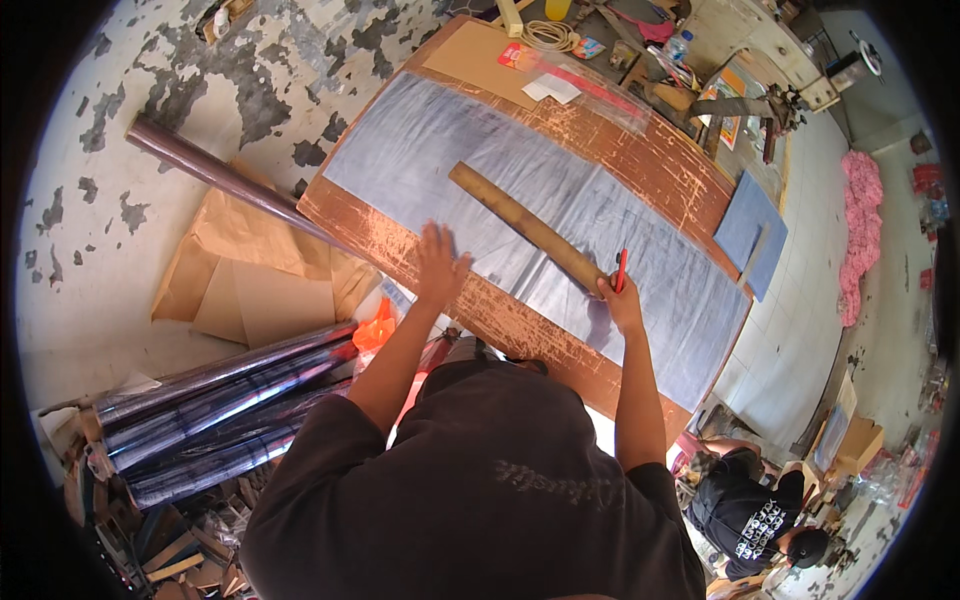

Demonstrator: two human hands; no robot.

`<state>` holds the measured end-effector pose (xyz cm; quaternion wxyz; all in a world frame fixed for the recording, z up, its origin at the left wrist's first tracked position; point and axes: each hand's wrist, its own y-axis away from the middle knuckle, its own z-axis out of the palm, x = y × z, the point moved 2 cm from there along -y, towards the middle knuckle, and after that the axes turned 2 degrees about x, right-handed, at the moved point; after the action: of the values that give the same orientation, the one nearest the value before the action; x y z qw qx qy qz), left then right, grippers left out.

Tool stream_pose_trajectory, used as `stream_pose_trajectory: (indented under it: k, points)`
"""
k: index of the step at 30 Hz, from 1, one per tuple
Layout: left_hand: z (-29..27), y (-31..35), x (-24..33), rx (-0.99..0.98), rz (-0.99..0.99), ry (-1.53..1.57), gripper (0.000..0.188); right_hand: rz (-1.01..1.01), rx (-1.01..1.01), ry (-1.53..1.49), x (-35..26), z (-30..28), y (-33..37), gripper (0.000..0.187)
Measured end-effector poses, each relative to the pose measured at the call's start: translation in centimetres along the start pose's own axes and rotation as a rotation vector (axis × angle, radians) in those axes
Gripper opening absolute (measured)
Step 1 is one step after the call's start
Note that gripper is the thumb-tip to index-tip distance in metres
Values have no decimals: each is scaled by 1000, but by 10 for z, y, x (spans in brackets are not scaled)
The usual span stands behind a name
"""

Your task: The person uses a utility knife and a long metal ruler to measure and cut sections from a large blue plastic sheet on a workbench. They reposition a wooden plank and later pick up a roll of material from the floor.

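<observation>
A grey sheet (pixel 400 130) lies across the worn brown table (pixel 380 240), with a long crease or seam running over it. My left hand (pixel 440 266) rests flat on its near edge, fingers spread, holding nothing. Farther right, my right hand (pixel 622 303) is closed around a red pen (pixel 621 271) that sticks up from the fingers. The same hand also grips the near end of a long brown wooden strip (pixel 525 225), which slants over the sheet toward the far left. Whether the strip lies fully on the sheet or is slightly raised, I cannot tell.
Cardboard (pixel 487 62), white paper (pixel 551 88) and a coiled cord (pixel 550 37) lie along the table's far side. A blue-grey panel (pixel 750 232) stands at the right end. Shiny rolls (pixel 220 400) and brown paper (pixel 265 250) are at left. Another person (pixel 745 510) works at lower right.
</observation>
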<state>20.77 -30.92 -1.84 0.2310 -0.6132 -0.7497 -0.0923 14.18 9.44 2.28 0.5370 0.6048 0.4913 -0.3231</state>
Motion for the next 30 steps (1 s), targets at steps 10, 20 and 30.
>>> stream_pose_trajectory:
  k: [10, 20, 30]
  points:
    - [38, -70, 104, -153, 323, 214, 80, -83, 686, 435, 47, -37, 44, 35]
    - [131, -165, 193, -298, 441, 218, 86, 368, 1185, 838, 171, -251, 153, 65]
    - [143, -167, 216, -173, 384, 60, 82, 168, 1184, 775, 153, -317, 81, 51]
